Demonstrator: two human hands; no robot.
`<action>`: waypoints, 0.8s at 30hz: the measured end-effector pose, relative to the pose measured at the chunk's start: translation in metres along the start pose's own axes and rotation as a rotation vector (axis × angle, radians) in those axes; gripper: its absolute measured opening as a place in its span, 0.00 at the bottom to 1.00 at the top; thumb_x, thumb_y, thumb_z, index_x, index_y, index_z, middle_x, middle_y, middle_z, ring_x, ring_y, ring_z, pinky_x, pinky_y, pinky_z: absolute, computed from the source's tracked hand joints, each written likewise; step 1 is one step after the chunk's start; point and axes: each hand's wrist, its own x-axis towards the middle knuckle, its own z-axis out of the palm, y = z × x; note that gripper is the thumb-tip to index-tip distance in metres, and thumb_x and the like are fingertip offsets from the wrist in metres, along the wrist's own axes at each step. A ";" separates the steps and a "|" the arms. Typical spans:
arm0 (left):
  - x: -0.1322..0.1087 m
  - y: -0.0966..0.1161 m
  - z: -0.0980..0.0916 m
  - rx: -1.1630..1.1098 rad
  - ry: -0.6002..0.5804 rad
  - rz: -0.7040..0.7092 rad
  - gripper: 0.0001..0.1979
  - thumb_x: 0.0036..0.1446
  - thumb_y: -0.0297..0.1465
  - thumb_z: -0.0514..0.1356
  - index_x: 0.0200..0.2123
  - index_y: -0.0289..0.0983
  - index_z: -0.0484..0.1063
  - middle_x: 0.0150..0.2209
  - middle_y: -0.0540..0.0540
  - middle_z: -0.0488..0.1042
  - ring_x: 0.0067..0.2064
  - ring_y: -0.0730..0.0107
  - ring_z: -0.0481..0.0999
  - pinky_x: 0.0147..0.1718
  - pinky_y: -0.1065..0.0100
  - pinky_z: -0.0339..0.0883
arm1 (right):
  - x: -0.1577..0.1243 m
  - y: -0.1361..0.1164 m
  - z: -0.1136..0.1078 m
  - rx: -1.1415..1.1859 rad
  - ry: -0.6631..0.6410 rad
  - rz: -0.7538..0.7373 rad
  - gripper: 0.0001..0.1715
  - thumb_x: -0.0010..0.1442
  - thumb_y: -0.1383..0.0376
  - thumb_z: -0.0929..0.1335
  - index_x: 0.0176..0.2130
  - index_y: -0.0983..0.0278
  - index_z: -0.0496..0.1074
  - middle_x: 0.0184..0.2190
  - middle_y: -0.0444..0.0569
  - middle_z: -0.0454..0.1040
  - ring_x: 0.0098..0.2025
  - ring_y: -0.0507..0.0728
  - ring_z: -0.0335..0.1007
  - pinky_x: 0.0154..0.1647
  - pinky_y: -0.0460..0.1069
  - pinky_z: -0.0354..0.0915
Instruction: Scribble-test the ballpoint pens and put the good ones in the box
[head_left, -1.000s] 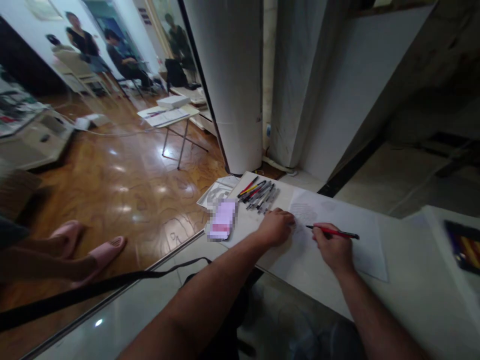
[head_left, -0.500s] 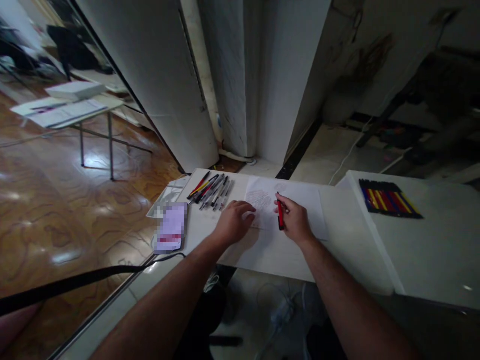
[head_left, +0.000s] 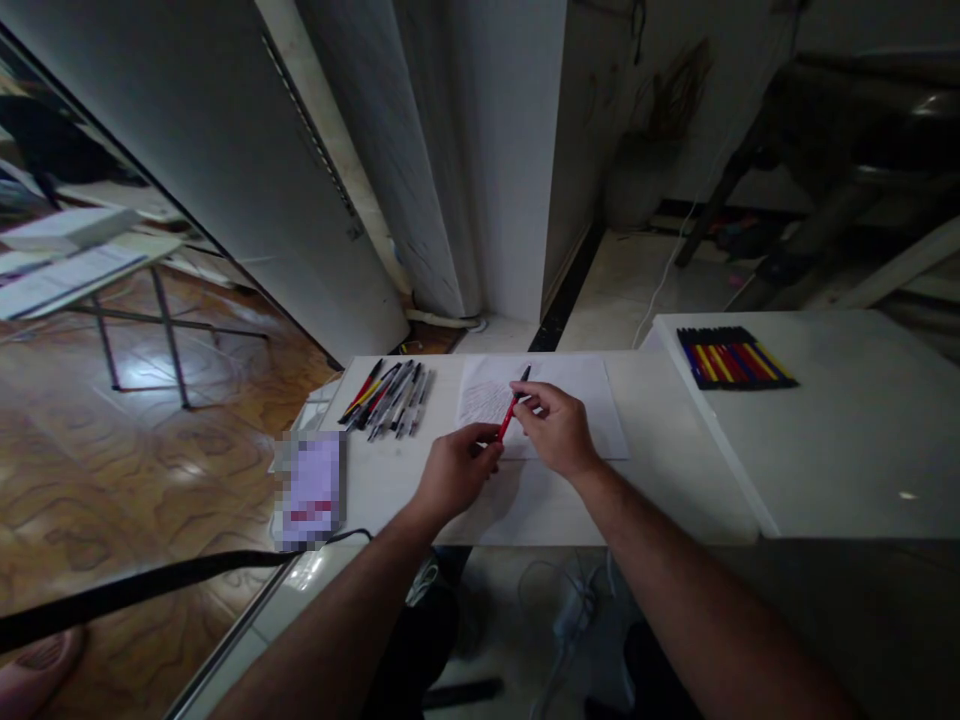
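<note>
A red pen (head_left: 508,417) with a black end slants above the paper, pinched between both hands. My left hand (head_left: 459,465) grips its lower end, fingers closed. Higher up the barrel, the fingers of my right hand (head_left: 556,425) are closed round it near the black end. Beneath my hands lies a white sheet of paper (head_left: 600,405), with pen scribbles on its left part. Left of the paper, a loose pile of pens (head_left: 390,398) in clear, black, red and yellow rests on the white table.
On the raised white surface (head_left: 847,440) to the right, a row of colored pens (head_left: 731,360) lies side by side. A pale purple phone-like item (head_left: 311,490), partly blurred out, sits at the table's left edge. A black strap (head_left: 150,590) crosses the lower left.
The left hand has left the paper and taken hold of the red pen's lower end. The pen has tilted, black end up and away. The view has shifted right.
</note>
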 end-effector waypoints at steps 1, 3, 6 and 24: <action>0.001 0.000 0.000 -0.011 0.001 -0.002 0.16 0.55 0.37 0.60 0.44 0.35 0.75 0.25 0.48 0.76 0.24 0.71 0.75 0.24 0.72 0.67 | 0.000 -0.001 0.000 0.004 0.000 -0.002 0.18 0.55 0.66 0.67 0.46 0.61 0.76 0.36 0.49 0.78 0.31 0.53 0.73 0.30 0.47 0.71; 0.001 0.001 0.001 -0.032 0.004 -0.016 0.16 0.54 0.37 0.60 0.44 0.35 0.75 0.25 0.48 0.76 0.24 0.71 0.75 0.23 0.72 0.67 | -0.001 -0.002 0.001 0.008 0.006 -0.005 0.16 0.55 0.67 0.67 0.45 0.62 0.77 0.36 0.49 0.78 0.31 0.53 0.73 0.30 0.47 0.70; 0.001 0.004 0.002 -0.055 0.002 -0.044 0.16 0.53 0.36 0.60 0.43 0.35 0.75 0.24 0.48 0.76 0.23 0.71 0.75 0.23 0.72 0.67 | -0.001 -0.004 0.001 0.006 0.016 -0.012 0.14 0.55 0.67 0.68 0.43 0.62 0.77 0.36 0.48 0.79 0.32 0.52 0.73 0.31 0.47 0.70; 0.002 0.005 -0.004 -0.059 -0.015 -0.022 0.15 0.53 0.38 0.60 0.40 0.34 0.76 0.23 0.49 0.75 0.23 0.70 0.74 0.24 0.71 0.67 | 0.000 0.000 0.002 0.125 0.045 0.095 0.11 0.55 0.63 0.68 0.40 0.62 0.74 0.36 0.47 0.78 0.32 0.53 0.73 0.27 0.46 0.70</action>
